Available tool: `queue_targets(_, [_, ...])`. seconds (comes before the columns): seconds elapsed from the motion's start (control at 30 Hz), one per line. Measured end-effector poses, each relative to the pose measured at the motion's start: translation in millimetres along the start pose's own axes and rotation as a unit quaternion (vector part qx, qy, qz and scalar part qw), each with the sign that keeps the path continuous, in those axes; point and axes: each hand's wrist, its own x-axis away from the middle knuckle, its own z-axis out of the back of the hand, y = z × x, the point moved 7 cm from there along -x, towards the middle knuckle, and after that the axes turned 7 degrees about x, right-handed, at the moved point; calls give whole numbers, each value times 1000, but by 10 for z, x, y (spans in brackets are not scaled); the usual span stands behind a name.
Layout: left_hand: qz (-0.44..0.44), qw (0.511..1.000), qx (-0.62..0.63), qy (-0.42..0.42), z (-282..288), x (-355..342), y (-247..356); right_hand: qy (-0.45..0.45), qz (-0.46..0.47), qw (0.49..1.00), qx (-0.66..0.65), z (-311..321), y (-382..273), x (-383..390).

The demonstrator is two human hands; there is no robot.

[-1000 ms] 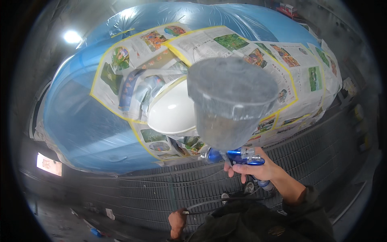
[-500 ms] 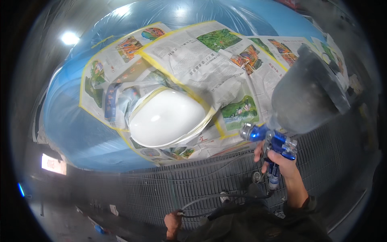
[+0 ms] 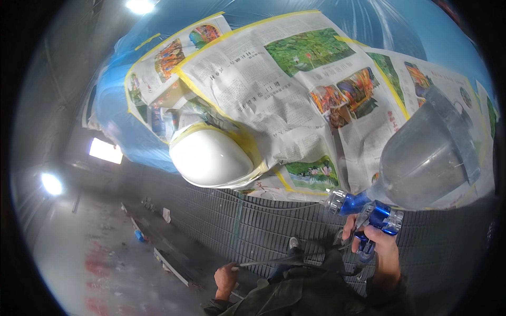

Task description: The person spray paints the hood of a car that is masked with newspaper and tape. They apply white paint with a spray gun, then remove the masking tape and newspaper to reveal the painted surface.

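Note:
My right hand is closed around the handle of a blue and silver spray gun, fingers at the trigger. On top of the gun sits a large translucent grey paint cup, tilted to the right. The nozzle points left, toward a glossy white car side mirror cover and apart from it. Printed newspaper and yellow masking tape surround the cover. Low in the view, my left hand is closed on the dark hose, which runs across my body toward the gun.
A blue body under clear plastic film curves behind the newspaper. Dark grating covers the floor beneath me. Farther left lie a long pale strip and a small blue item. A bright lamp shines at the left wall.
My view has turned, so the scene sits differently. The spray gun has moved right and down in view, farther from the mirror cover. The hose now looks straighter.

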Motion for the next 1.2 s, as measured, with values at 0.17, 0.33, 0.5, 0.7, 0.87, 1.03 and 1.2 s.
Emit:
queue_targets(0.17, [85,995,-31,-32,-61,267,-47,-15,-15,999,-24,159,-17,-75])
queue_targets(0.33, [110,993,-30,-37,-101,513,-66,-35,-50,998,-31,126,49,-139])
queue_targets(0.5, [133,991,-18,-14,-129,611,-101,-47,-59,996,-47,50,59,-158])
queue_targets(0.7, [120,993,-3,8,-149,609,-30,-49,-53,997,-19,-41,40,-166])
queue_targets(0.87, [121,992,26,-2,-173,566,-65,-26,-23,999,9,-190,-54,-144])
queue_targets(1.03, [118,991,61,-4,-230,443,-206,3,16,998,61,-414,-60,-116])
queue_targets(1.2, [58,996,60,13,-392,226,-465,61,24,995,79,-711,-77,-48])
